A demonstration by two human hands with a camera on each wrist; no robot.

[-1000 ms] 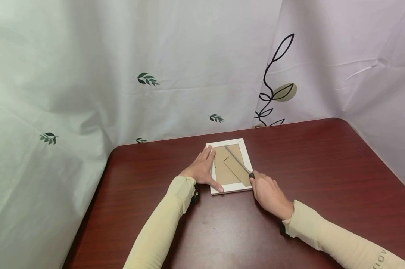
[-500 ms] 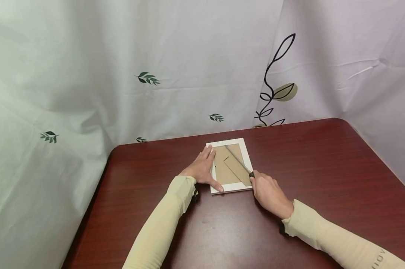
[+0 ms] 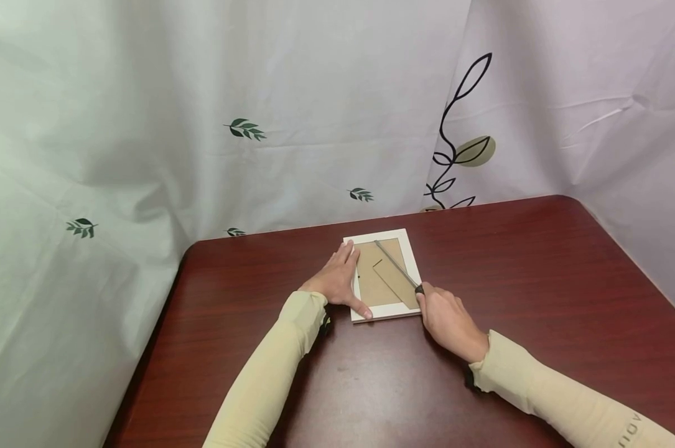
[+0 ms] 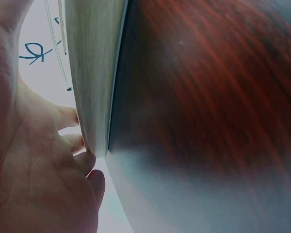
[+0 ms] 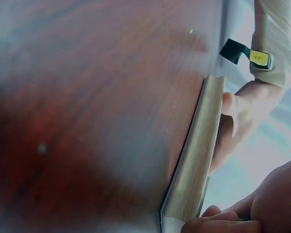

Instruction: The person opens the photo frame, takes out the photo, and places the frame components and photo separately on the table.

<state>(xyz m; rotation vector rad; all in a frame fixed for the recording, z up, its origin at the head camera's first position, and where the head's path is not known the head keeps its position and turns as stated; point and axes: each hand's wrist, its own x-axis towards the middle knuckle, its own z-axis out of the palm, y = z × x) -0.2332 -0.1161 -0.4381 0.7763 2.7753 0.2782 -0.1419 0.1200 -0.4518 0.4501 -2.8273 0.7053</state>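
Note:
A white picture frame point(image 3: 405, 249) lies back side up on the table, its tan backing board point(image 3: 371, 292) and stand flap showing. My left hand point(image 3: 337, 280) rests on the frame's left side, fingers spread along the edge and thumb at the near left corner. My right hand point(image 3: 449, 320) grips the dark handle of a screwdriver point(image 3: 397, 264) by the frame's right side. Its long metal shaft slants across the backing, tip at the board's far edge. In the left wrist view, fingertips touch the frame's pale side point(image 4: 94, 73). The right wrist view hides the screwdriver.
The glossy red-brown table point(image 3: 511, 267) extends around the frame, with rounded far corners. Behind it and along its sides hangs a pale curtain point(image 3: 315, 93) printed with leaves. A black strap with a yellow label point(image 5: 259, 58) sits at the left sleeve.

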